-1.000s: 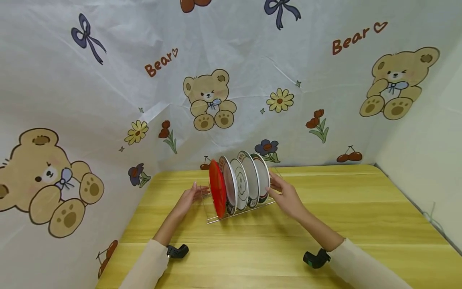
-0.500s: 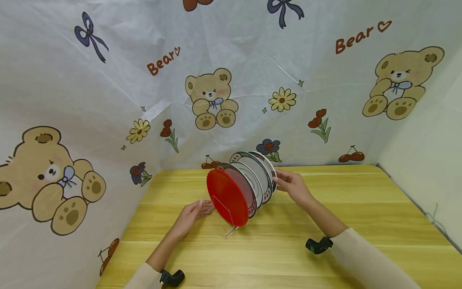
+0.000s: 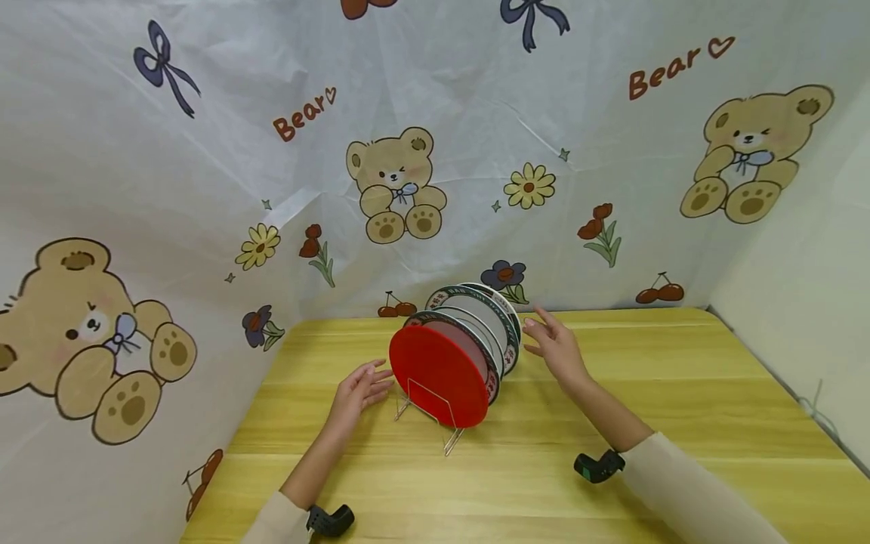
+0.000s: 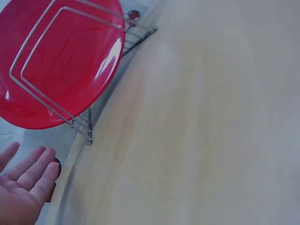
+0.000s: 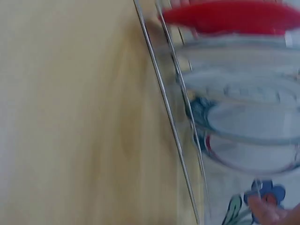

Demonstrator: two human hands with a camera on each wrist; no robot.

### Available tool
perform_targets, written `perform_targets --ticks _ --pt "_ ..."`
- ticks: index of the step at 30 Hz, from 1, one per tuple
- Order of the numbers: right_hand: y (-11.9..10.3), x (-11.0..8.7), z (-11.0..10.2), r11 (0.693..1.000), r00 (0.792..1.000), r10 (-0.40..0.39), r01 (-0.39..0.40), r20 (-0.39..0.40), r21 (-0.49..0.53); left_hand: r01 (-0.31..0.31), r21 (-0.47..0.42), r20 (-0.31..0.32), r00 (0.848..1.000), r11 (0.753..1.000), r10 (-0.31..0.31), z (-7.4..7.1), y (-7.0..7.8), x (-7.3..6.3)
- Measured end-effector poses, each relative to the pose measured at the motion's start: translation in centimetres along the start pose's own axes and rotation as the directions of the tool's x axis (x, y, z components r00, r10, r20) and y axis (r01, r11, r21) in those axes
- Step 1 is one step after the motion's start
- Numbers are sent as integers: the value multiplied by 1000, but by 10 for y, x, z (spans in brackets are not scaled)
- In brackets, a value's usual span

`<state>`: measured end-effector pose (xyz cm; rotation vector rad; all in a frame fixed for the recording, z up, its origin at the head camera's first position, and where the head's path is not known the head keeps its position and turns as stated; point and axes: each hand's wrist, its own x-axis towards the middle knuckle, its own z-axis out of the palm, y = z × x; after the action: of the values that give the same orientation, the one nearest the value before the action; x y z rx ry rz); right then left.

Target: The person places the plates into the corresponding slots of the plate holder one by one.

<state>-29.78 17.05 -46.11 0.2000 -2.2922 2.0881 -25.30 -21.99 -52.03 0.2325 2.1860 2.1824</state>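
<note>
A wire dish rack (image 3: 448, 440) stands on the table holding a row of upright plates. Nearest is a red plate (image 3: 435, 370); behind it several white plates (image 3: 511, 355) with patterned rims show mostly their edges. My left hand (image 3: 358, 393) is just left of the rack, fingers extended and apart from it; in the left wrist view its palm and fingers hold nothing below the red plate (image 4: 70, 61). To the right of the rearmost plates, my right hand (image 3: 559, 351) has its fingers spread, touching nothing that I can see. Only a blurred fingertip shows in the right wrist view.
The wooden table (image 3: 680, 393) extends on both sides of the rack and toward me. A white cloth (image 3: 584, 83) printed with bears and flowers hangs behind it and along the left. A pale wall (image 3: 809, 302) borders the right side, with a thin cord near it.
The rack with its plates has turned, so the red plate now faces me instead of showing nearly edge-on. Both hands have come off the rack.
</note>
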Motion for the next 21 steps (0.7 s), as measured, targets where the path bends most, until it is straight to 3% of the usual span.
perform_targets --ticks 5,12,16,21 --pt "-9 -39 27 1000 998 -20 21 -57 23 -19 -106 55 998 994 25 0 8 25" --pt "-7 -87 70 999 997 6 -4 -71 36 78 -291 189 982 953 -23 13 6 58" --pt "-6 -97 88 1000 1000 9 -9 -30 29 99 -376 189 981 921 -28 24 1 68" --pt "-3 -98 94 1000 1000 -16 16 -17 2 94 -446 177 984 890 -15 38 -1 68"
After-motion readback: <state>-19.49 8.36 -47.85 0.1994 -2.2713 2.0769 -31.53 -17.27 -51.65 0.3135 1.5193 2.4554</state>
